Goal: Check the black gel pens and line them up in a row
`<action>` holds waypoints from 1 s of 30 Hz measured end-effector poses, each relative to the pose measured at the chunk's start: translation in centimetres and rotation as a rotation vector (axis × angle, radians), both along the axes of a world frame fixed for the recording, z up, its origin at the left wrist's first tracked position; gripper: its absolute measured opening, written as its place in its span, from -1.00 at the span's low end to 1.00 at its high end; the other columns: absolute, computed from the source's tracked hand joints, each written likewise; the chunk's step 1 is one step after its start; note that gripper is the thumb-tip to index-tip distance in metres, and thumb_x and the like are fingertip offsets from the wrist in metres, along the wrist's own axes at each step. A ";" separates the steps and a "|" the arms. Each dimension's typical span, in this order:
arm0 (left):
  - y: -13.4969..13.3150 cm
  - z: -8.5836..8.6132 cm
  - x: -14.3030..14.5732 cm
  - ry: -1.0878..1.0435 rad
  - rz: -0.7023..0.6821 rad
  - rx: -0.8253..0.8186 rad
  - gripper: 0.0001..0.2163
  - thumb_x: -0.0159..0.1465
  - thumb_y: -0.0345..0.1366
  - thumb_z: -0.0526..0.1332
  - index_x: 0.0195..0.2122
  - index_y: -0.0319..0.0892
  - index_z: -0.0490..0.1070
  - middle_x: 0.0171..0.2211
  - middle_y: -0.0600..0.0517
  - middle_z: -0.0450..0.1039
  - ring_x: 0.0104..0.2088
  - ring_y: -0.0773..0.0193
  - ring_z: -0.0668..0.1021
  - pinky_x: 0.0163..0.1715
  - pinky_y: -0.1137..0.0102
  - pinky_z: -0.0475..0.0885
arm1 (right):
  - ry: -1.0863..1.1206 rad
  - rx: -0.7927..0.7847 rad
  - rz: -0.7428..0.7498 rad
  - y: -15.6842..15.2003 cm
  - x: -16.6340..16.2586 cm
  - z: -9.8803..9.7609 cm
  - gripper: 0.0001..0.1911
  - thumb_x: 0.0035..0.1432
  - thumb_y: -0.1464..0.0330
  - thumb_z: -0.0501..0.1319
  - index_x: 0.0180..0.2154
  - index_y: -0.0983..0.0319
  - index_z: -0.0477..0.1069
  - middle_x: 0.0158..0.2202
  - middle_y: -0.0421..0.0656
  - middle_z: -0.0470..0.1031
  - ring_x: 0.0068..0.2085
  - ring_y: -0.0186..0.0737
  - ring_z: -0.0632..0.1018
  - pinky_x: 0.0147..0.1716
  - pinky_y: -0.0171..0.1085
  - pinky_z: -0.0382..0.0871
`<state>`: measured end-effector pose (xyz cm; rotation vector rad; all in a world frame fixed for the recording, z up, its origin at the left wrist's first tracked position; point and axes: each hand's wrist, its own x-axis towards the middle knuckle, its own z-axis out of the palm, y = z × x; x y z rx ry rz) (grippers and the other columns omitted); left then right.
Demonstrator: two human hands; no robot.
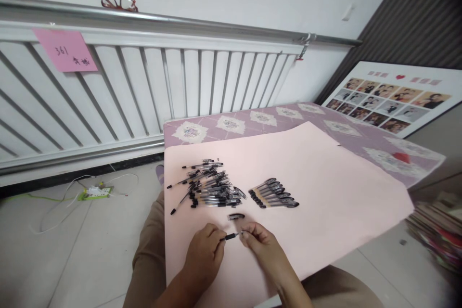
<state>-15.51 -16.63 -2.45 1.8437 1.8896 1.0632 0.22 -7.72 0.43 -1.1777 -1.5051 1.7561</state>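
Observation:
Low on the pink paper sheet point(325, 178), my left hand point(204, 255) and my right hand point(262, 245) together pinch a black pen point(231, 236), one at each end. A loose black pen cap point(236, 216) lies just beyond my fingers. Further out is a heap of several black pens point(207, 185) on the left. Right of it sits a neat row of several capped pens point(272, 193).
The sheet covers a table with a purple patterned cloth point(361, 139). A white radiator point(144, 91) with a pink note point(65, 49) and red glasses point(119, 3) stands behind. A green power strip with cables point(94, 193) lies on the floor. A photo board point(390, 98) leans at the right.

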 end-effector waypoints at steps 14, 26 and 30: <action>-0.2 -0.5 0.4 0.164 0.016 0.139 -0.80 0.24 -0.42 0.03 -0.20 -0.13 0.39 -0.30 -0.03 0.38 -0.29 0.20 0.41 -0.28 0.27 0.34 | -0.055 0.085 0.072 -0.5 0.1 0.2 -0.84 -0.06 0.24 0.27 -0.45 0.20 0.43 -0.49 -0.25 0.40 -0.41 -0.29 0.38 -0.36 -0.33 0.26; 0.2 -1.4 0.6 0.261 0.007 0.161 -0.85 0.25 -0.40 0.06 -0.25 -0.17 0.40 -0.39 -0.01 0.36 -0.33 0.20 0.40 -0.29 0.25 0.35 | -0.224 0.294 0.161 -0.7 0.4 -0.4 -0.87 0.00 0.29 0.19 -0.49 0.20 0.39 -0.53 -0.27 0.34 -0.44 -0.29 0.37 -0.41 -0.34 0.24; 0.1 -1.5 0.6 0.262 0.017 0.177 -0.84 0.28 -0.38 0.03 -0.27 -0.18 0.40 -0.41 -0.01 0.35 -0.34 0.21 0.39 -0.29 0.26 0.34 | -0.287 0.363 0.176 -0.9 0.2 0.0 -0.84 0.03 0.28 0.17 -0.53 0.19 0.38 -0.54 -0.26 0.37 -0.44 -0.27 0.39 -0.41 -0.33 0.26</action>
